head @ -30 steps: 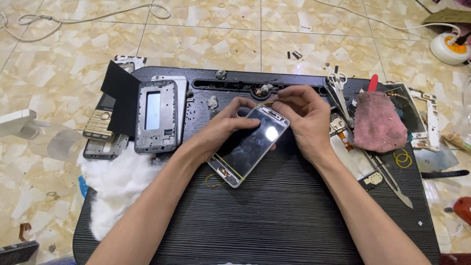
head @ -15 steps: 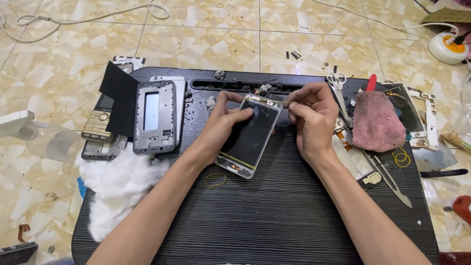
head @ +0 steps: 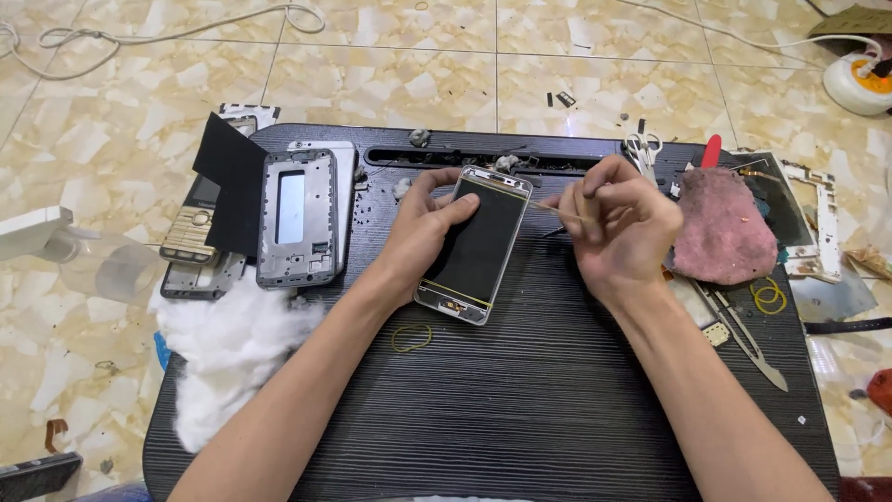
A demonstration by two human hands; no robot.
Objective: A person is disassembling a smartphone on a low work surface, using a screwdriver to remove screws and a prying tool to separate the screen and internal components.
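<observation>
From the head camera, looking down: your left hand (head: 429,223) clasps a smartphone (head: 477,244) by its left edge, thumb laid across the dark glass, fingers curled under; that pins it flat and slightly tilted at the middle of the black ridged work board (head: 520,400), so it cannot slide. Your right hand (head: 621,228) is closed in a pinch on a thin stick (head: 557,212), its tip aimed at the phone's upper right corner; the hand hovers just beside the phone, apparently so the point can work along the seam. Left of your left hand lies a grey phone frame (head: 297,218), screen side open, beside a black sheet (head: 232,195); white cotton wadding (head: 228,349) spills off the board's left edge. To your right rest a pink cloth (head: 723,237), tweezers (head: 743,335) and small scissors (head: 639,149), all within reach; a yellow rubber band (head: 411,336) lies below the phone.
</observation>
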